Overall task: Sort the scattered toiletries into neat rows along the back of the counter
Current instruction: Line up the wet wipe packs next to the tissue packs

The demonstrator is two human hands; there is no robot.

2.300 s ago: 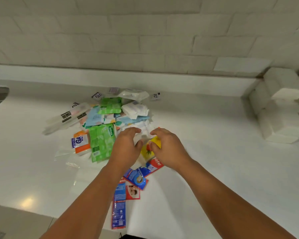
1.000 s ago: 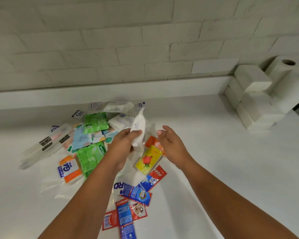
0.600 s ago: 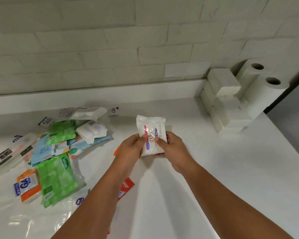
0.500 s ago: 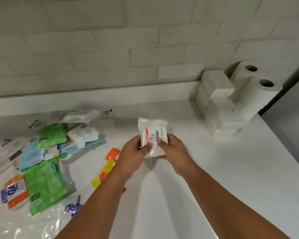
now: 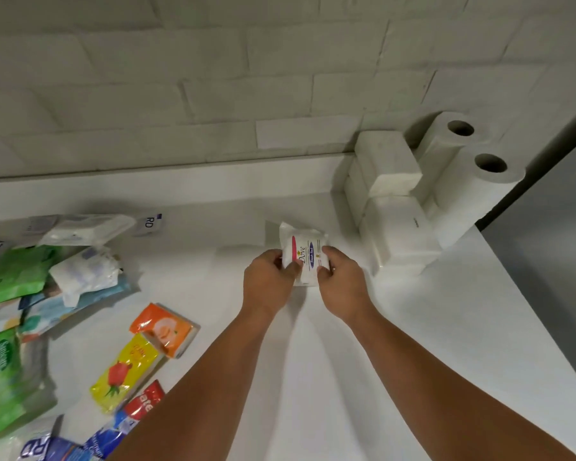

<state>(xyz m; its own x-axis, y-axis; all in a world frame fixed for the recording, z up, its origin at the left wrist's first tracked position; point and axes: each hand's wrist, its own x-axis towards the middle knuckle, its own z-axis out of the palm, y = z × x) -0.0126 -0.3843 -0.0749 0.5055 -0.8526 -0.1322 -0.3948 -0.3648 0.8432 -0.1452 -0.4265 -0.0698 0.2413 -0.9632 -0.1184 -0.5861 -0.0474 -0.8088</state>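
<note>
Soap packet (image 5: 305, 247), held by left hand (image 5: 268, 277), right hand (image 5: 341, 284)

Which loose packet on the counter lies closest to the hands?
The orange packet, beside the yellow strawberry packet. It lies nearest the left hand, which with the right hand grips the white Dove packet; everything else loose sits farther left.

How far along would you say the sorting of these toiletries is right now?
Barely started. No row shows along the back of the counter yet. In hand: the left hand and right hand both grip a white Dove soap packet near the back, beside the white paper stacks. Left to do: the orange packet, yellow packet, green pack and the rest of the pile lie scattered on the left.
</note>
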